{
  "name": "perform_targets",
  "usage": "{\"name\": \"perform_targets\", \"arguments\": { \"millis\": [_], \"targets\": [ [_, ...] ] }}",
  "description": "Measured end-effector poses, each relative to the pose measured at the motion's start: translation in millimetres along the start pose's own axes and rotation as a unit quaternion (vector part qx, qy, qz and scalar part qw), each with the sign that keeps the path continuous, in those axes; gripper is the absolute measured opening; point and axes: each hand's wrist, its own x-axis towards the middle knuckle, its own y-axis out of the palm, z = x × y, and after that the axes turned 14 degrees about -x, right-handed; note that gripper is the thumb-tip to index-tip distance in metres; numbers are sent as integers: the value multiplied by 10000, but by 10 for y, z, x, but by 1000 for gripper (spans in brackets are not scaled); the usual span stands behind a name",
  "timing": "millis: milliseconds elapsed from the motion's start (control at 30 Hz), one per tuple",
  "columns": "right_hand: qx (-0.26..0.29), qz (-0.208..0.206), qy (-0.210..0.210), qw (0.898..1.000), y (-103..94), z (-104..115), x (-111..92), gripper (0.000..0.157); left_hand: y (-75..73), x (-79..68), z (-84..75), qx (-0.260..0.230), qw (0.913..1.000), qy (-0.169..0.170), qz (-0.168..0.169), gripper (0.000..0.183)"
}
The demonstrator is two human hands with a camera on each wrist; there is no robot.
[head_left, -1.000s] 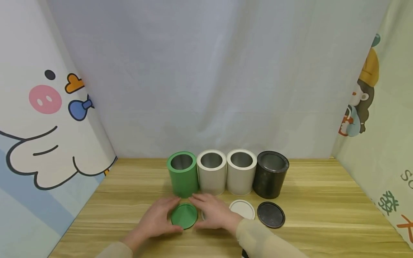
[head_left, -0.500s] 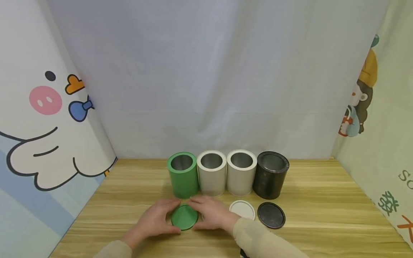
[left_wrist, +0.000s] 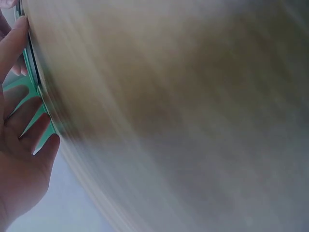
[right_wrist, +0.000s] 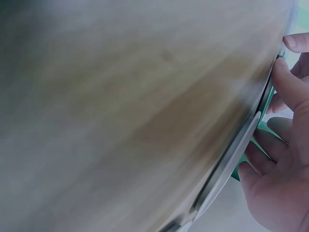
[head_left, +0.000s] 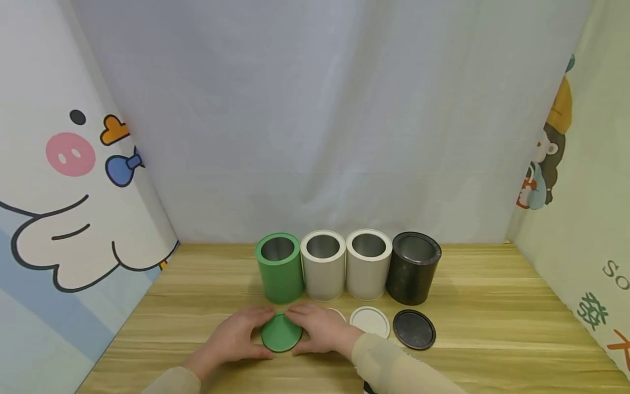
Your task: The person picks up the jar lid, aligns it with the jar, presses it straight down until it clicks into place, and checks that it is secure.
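Note:
A round green lid (head_left: 281, 332) lies on the wooden table between my two hands, in front of the green can (head_left: 280, 279). My left hand (head_left: 237, 335) curves round its left side in the head view, fingers toward the far rim and thumb by the near rim. On the other side, my right hand (head_left: 322, 331) mirrors it, fingertips right at the rim and partly covering a white lid (head_left: 337, 314). Both wrist views show spread fingers and a thumb at the green lid's edge (right_wrist: 266, 104). The left fingers (left_wrist: 29, 118) look relaxed.
Two white cans (head_left: 323, 276) (head_left: 368, 276) and a black can (head_left: 412, 282) stand in a row beside the green one, all without lids. Another white lid (head_left: 369, 322) and a black lid (head_left: 414, 329) lie before them. A pale curtain (head_left: 334, 120) hangs behind the table.
Both hands have drawn slightly closer round the green lid, their thumbs shifting along the near rim. The cans and lids stay in place, and the head view has shifted slightly.

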Motion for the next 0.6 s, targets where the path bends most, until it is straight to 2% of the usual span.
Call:
{"name": "perform_targets", "arguments": {
  "millis": [367, 600],
  "targets": [
    [-331, -87, -80, 9994, 31, 14, 19, 72, 11, 16, 33, -68, 9998, -53, 154, 75],
    [-322, -95, -22, 9994, -5, 51, 22, 69, 5, 23, 33, -79, 9997, -72, 239, 71]
  ]
}}
